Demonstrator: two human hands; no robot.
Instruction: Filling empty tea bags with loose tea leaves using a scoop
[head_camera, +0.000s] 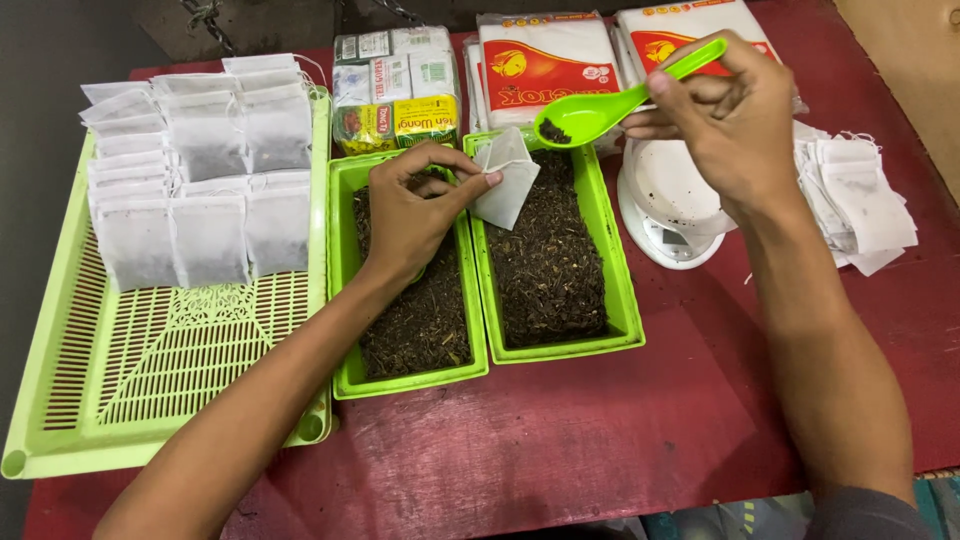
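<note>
My left hand (415, 215) and right hand (735, 125) are bare, with no gloves, rings or watch on them. Both my forearms are uncovered up to the elbows. Near my right elbow shows the edge of a dark grey short sleeve (865, 515).

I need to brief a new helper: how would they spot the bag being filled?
Start at the two green trays of loose tea mid-table. Above their shared divider, the left hand pinches a small white bag. Unlike the bags lying flat, it is held up, open.
</note>
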